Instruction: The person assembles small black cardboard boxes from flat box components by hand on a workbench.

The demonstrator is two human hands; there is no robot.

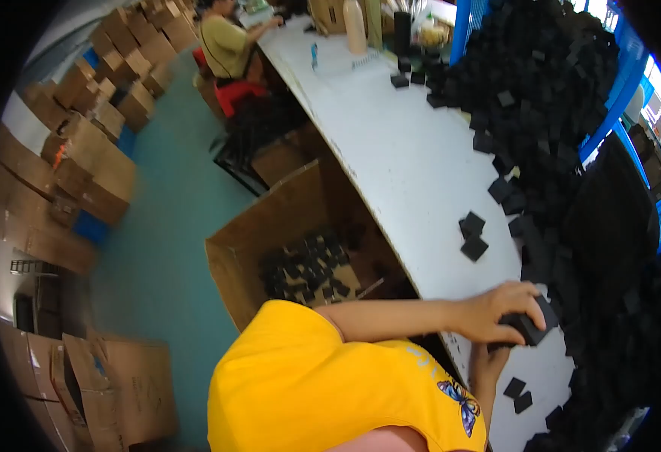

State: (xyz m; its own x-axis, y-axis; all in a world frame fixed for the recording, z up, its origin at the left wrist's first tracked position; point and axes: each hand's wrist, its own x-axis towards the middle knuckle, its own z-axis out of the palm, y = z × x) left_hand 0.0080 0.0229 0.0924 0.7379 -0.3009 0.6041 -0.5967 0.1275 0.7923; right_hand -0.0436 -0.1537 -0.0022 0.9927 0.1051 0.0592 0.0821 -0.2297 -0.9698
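My left hand (505,310) reaches over the white table and is closed around a black foam block (532,322), thumb on the near side and fingers over the top. Just below it, my right hand (489,364) comes up against the underside of the same block. Its fingers are hidden behind the block and my left hand. Two loose black pieces (473,235) lie on the tabletop beyond my hands. Two smaller black pieces (518,395) rest nearer to me.
A large heap of black blocks (549,83) covers the table's right side. An open cardboard box (229,271) with black pieces inside stands beside the table (376,151). A person in an olive shirt (226,45) works further along. Stacked cartons (93,162) line the left.
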